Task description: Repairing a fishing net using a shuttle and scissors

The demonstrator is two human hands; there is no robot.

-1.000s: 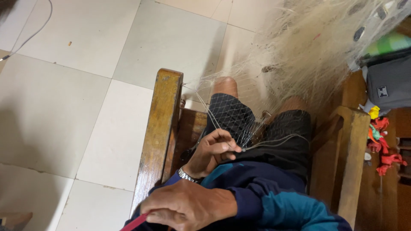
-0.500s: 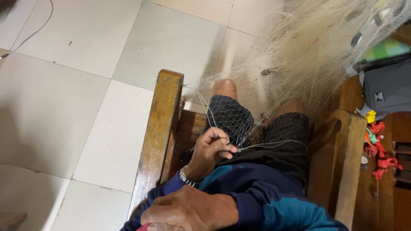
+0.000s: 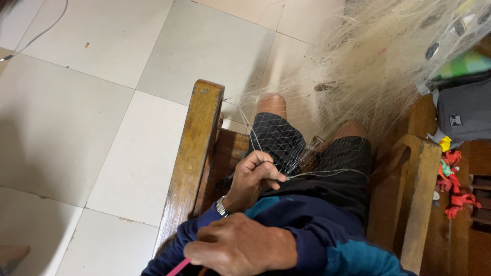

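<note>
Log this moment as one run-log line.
left hand: pinching fishing net strand over lap | right hand: gripping pink tool | seat: wooden chair

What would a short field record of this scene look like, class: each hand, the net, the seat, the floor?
Left hand: pinches strands of the fishing net, wristwatch on wrist
Right hand: closed on a pink tool, low in the picture
Net: pale mesh draped over both knees
Seat: wooden armchair
Floor: pale tiles

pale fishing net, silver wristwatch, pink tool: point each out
pale fishing net (image 3: 378,61), head view, bunched middle.
silver wristwatch (image 3: 222,207), head view, band on wrist.
pink tool (image 3: 177,267), head view, shaft below the nearer hand.
</note>
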